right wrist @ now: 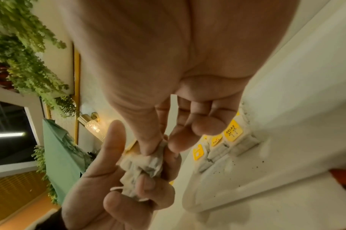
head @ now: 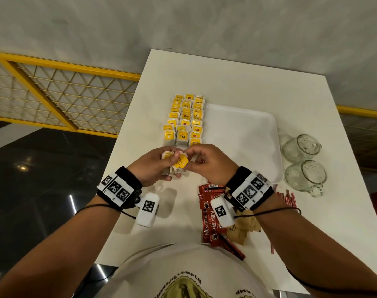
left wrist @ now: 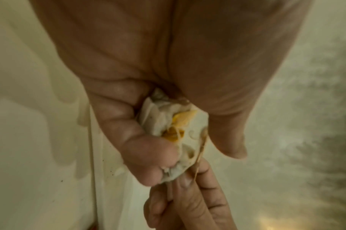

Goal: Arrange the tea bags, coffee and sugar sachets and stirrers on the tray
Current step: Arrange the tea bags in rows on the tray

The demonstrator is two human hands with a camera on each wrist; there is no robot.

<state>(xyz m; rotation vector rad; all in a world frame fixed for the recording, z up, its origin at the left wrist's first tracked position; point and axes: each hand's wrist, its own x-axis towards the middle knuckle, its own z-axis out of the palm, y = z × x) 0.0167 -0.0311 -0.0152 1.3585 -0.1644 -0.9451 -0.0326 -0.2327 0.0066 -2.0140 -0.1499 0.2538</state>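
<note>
My left hand [head: 159,166] grips a small bunch of tea bags [head: 176,164] with yellow tags, just in front of the white tray [head: 243,134]. My right hand [head: 201,161] pinches one tea bag of that bunch [right wrist: 158,151] between thumb and forefinger. In the left wrist view the crumpled bags [left wrist: 168,124] sit inside my curled fingers. Three rows of tea bags [head: 185,121] lie along the tray's left side. Red coffee sachets [head: 210,218], brown sugar sachets [head: 243,230] and red stirrers [head: 287,196] lie on the table under my right wrist.
Two clear glass mugs [head: 301,147] lie on their sides to the right of the tray. The white table [head: 226,78] ends close on the left, with a yellow railing [head: 54,87] and dark floor beyond. Most of the tray's right part is bare.
</note>
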